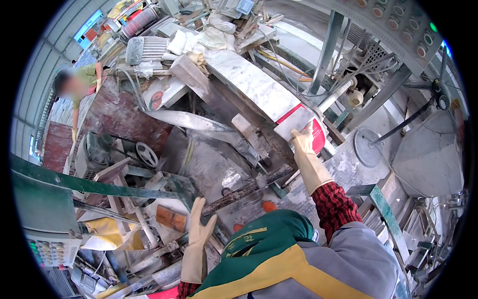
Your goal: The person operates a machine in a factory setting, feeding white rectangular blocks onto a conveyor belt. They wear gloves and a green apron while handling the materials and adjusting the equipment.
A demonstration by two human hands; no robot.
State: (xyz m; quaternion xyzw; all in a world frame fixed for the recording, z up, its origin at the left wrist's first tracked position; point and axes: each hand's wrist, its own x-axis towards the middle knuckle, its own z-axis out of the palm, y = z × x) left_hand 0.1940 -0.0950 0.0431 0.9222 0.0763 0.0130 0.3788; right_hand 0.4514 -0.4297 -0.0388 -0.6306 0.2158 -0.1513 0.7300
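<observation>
My right hand [303, 139], in a pale glove, rests on the near end of a long white marble slab [251, 82] that lies on the machine bed. Its fingers touch the slab's end next to a red part of the machine [318, 134]. Whether they grip the slab I cannot tell. My left hand [200, 226], also gloved, hangs free in the air lower down with fingers apart, holding nothing. It hovers near a rusty bar [239, 192] and a reddish stone piece [171, 218].
A control panel with round buttons [398, 22] hangs at the upper right, and a second panel [47, 246] sits at lower left. A person in a green shirt [82, 82] stands far left beside dark red slabs [119, 117]. A handwheel [147, 154] and a green beam [94, 185] lie left.
</observation>
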